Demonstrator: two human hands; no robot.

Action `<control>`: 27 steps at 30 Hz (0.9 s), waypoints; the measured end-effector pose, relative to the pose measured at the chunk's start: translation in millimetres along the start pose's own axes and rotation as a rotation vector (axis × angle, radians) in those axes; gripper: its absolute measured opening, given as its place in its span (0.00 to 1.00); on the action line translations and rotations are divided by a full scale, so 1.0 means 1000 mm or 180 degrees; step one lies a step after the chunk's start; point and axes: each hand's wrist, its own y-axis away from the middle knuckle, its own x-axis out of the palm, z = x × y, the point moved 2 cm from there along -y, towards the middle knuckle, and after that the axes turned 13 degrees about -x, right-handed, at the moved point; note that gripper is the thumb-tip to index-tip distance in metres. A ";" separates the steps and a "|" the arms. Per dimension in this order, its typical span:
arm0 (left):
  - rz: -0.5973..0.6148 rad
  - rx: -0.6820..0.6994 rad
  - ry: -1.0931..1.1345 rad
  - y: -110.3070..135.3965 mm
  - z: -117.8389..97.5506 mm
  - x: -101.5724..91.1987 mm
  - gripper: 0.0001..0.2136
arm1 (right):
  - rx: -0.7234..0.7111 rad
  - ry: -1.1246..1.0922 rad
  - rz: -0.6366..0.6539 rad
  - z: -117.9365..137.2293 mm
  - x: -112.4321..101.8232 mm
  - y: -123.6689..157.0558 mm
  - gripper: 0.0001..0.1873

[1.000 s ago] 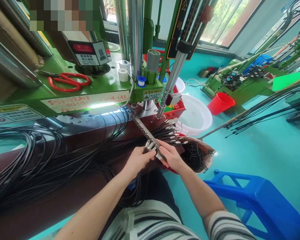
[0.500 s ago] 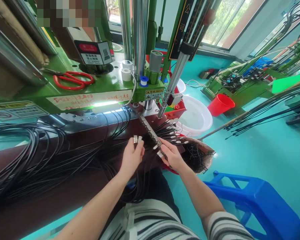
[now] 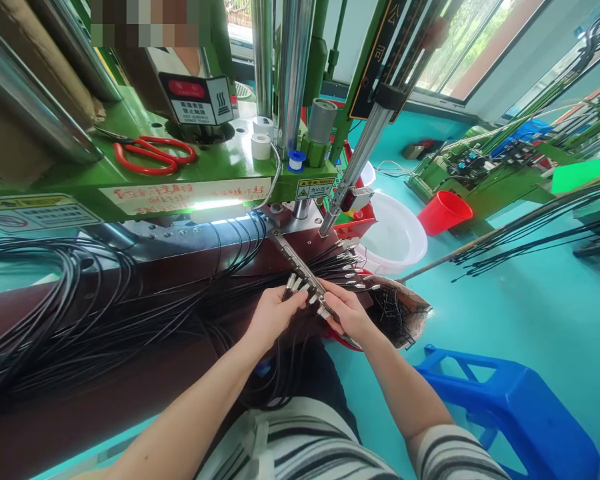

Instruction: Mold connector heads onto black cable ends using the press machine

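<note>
Turquoise flooring (image 3: pixel 505 307) spreads beyond a glossy green press (image 3: pixel 220 167), which stands past the far end of a slim, notched metal bar (image 3: pixel 296 259). That bar slants over a brown bench (image 3: pixel 80 400); the right hand (image 3: pixel 350 313) grips its near end, and the left hand (image 3: pixel 275 313), just left of it, pinches small connectors (image 3: pixel 291 283). Good handling probably needs a steady bar and connectors kept square, untwisted. Smooth, rubbery-looking black cables (image 3: pixel 50 280) loop left of the bar.
</note>
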 end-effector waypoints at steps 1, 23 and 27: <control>0.0125 -0.0124 -0.0008 0.000 -0.001 0.000 0.16 | 0.0007 0.0021 0.0019 -0.002 0.000 0.000 0.25; -0.0250 0.0260 0.0710 0.012 0.002 -0.007 0.14 | 0.0001 0.0162 0.0295 -0.002 -0.003 0.000 0.23; -0.0249 0.0173 0.0788 0.008 0.004 -0.009 0.15 | 0.0027 0.0191 0.0439 0.001 -0.005 -0.001 0.23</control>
